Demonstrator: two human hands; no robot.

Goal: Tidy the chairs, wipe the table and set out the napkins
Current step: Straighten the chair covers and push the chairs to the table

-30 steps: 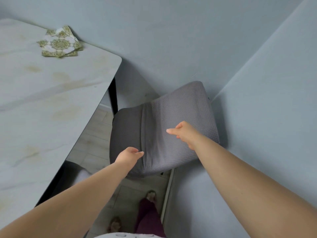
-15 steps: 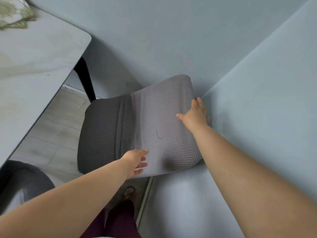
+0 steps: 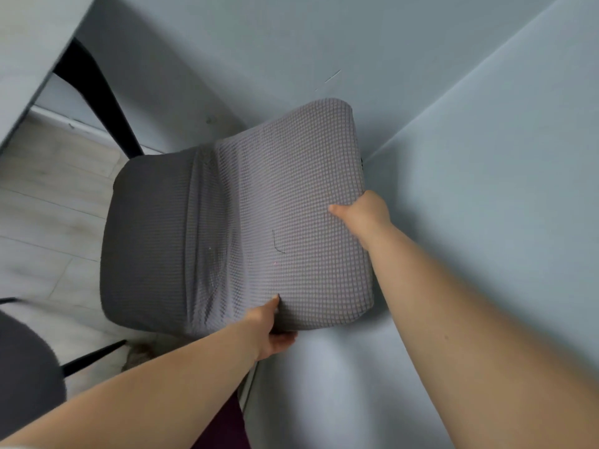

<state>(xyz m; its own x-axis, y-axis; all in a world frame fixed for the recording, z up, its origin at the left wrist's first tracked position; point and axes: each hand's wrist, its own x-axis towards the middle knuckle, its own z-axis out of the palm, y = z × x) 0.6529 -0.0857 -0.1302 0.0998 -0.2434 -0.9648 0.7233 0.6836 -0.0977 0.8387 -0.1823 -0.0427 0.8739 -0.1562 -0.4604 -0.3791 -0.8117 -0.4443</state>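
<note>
Head view:
- Chair [image 3: 259, 222]: grey waffle-knit cover. It sits in the corner where the two pale blue walls [image 3: 486, 157] meet. Backrest is on the wall side, the darker seat points out over the floor [image 3: 48, 196].
- A short dark thread [image 3: 277, 243] lies on the backrest face.
- Left hand [image 3: 269, 325]: clamped on the near edge of the backrest. Thumb lies on the front fabric, fingers are curled round underneath; only their tips show.
- Right hand [image 3: 363, 215]: clamped on the far edge of the backrest, wall side. Thumb is flat on the front face, fingers are wrapped behind and out of sight.
- Both bare forearms reach in from the bottom of the frame.
- Table [image 3: 29, 43]: only a pale corner shows at top left. Its black leg [image 3: 97, 98] comes down just beside the seat's far corner; can't tell if they touch.
- Second chair [image 3: 26, 367]: dark grey, rounded edge at bottom left, with a thin black leg running out from it. It's apart from the held chair.
- Dark purple trouser leg [image 3: 223, 429] at bottom centre, between the arms.
- Light wood-look planks on the floor, blurred.
</note>
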